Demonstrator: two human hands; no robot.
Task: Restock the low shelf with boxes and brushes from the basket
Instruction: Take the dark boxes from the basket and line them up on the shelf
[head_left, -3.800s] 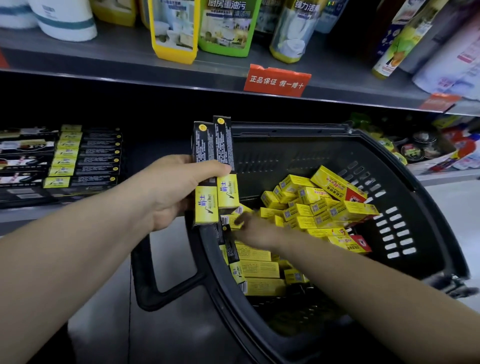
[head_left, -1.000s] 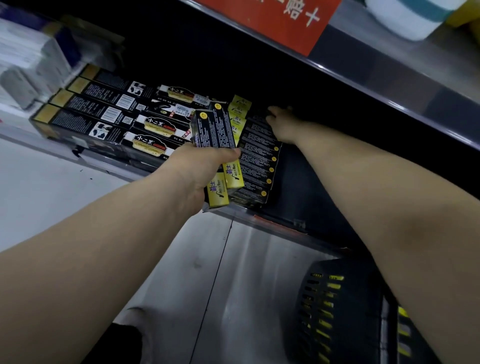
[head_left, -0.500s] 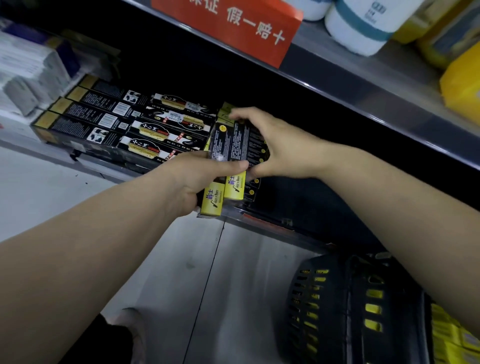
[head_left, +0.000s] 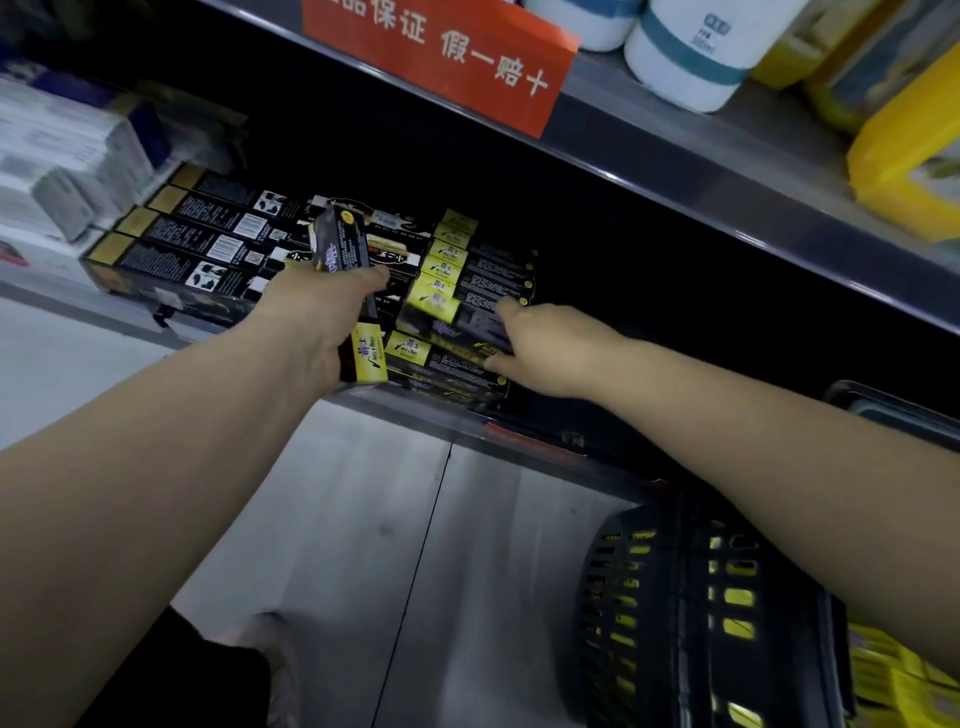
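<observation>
My left hand grips a long black box with a yellow end, held upright in front of the low shelf. My right hand rests on another black-and-yellow box, which lies tilted on top of the stack of like boxes on the shelf; fingers and thumb close on its right end. The black basket stands on the floor at the lower right, with yellow boxes showing inside.
Black boxes with gold ends lie in rows on the shelf to the left. Above runs an upper shelf with a red sign, white rolls and yellow packages. Grey floor tiles lie below.
My right hand has taken one box from my left hand and carried it right onto the stack. My left hand now holds a single box and has shifted slightly left.
</observation>
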